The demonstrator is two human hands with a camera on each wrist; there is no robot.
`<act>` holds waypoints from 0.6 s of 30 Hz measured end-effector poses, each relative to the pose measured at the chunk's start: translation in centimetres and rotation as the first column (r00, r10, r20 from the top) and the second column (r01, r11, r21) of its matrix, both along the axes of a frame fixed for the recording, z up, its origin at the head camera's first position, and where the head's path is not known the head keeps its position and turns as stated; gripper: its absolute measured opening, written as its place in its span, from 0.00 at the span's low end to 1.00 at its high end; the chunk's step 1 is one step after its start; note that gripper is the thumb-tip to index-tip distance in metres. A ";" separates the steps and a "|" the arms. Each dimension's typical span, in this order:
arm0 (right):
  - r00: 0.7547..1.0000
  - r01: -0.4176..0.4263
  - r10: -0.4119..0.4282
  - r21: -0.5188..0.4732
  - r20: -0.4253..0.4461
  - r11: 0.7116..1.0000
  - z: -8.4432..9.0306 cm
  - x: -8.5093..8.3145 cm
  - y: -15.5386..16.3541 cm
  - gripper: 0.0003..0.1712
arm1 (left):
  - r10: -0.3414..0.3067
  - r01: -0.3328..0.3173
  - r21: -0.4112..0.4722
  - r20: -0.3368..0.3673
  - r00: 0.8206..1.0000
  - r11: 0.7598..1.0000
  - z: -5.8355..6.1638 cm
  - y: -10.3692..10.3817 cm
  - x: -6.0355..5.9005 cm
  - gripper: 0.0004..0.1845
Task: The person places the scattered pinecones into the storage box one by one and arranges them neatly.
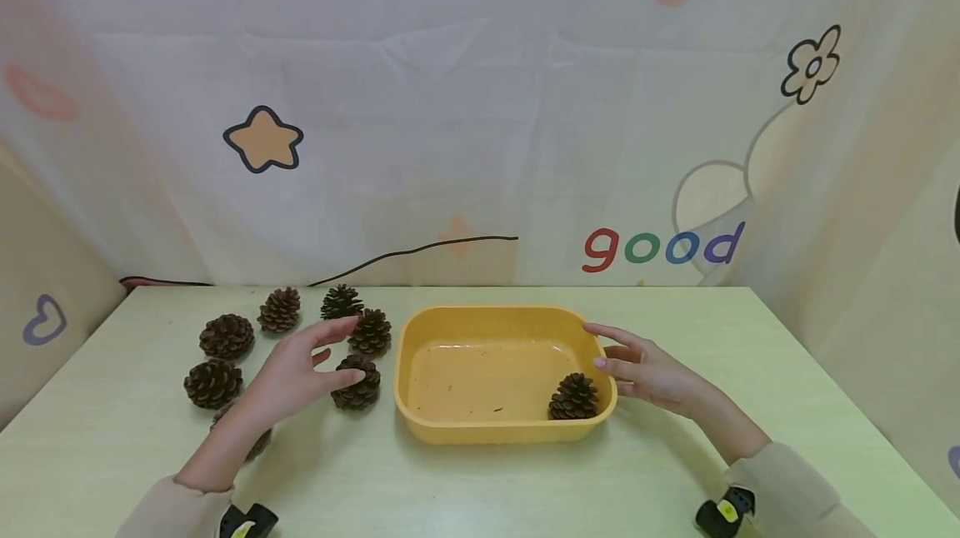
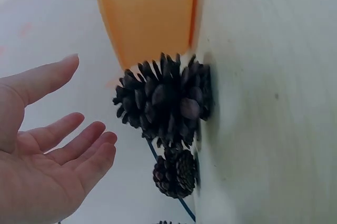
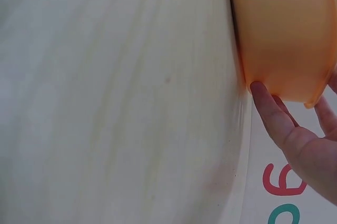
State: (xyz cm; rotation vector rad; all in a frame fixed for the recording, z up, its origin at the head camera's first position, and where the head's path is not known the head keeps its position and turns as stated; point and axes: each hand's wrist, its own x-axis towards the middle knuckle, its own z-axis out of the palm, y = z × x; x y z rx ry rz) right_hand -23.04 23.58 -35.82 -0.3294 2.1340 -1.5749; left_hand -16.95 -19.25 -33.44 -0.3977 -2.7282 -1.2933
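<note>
My left hand (image 1: 296, 371) is held above the table, its fingers spread and nothing in its grasp. Just beyond its thumb sits a brown pinecone (image 1: 358, 388), which also shows large as a dark pinecone (image 2: 163, 100) in the left wrist view, with a gap to the fingers. Two more pinecones lie near the fingertips, one of them a pinecone (image 1: 371, 332) by the index finger. On the right, my right hand (image 1: 652, 371) holds the end of a yellow plastic basin (image 1: 506, 433), thumb at the rim and fingers along the outer wall. Inside the basin's near right corner sits one pinecone (image 1: 574, 397).
Several more pinecones lie at the table's left, including a pinecone (image 1: 227, 336) and a pinecone (image 1: 280, 310) farther back. My left forearm partly hides another pinecone (image 1: 258, 444). A printed curtain (image 1: 480, 130) hangs behind the pale table (image 1: 480, 488).
</note>
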 end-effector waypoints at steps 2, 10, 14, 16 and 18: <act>1.000 0.008 -0.008 0.001 0.006 1.000 -0.1 0.0 0.0 0.42 | -0.006 0.006 -0.012 0.026 1.000 1.000 -0.2 -0.2 -0.2 0.37; 1.000 0.024 -0.024 0.013 0.000 1.000 -0.1 0.2 -0.2 0.42 | -0.024 0.032 -0.049 0.140 0.990 0.998 -1.2 -0.4 -0.8 0.39; 1.000 0.016 -0.016 0.010 -0.006 1.000 0.1 0.3 -0.2 0.42 | -0.010 0.025 -0.095 0.161 0.987 0.995 -1.7 -0.1 -1.2 0.38; 1.000 0.009 -0.009 0.007 -0.007 1.000 0.2 0.3 -0.2 0.42 | 0.000 0.020 -0.118 0.167 0.986 0.993 -1.8 0.0 -1.3 0.38; 1.000 0.008 -0.008 0.003 -0.006 1.000 0.2 0.3 -0.2 0.41 | 0.012 0.011 -0.133 0.173 0.985 0.991 -1.9 0.1 -1.4 0.37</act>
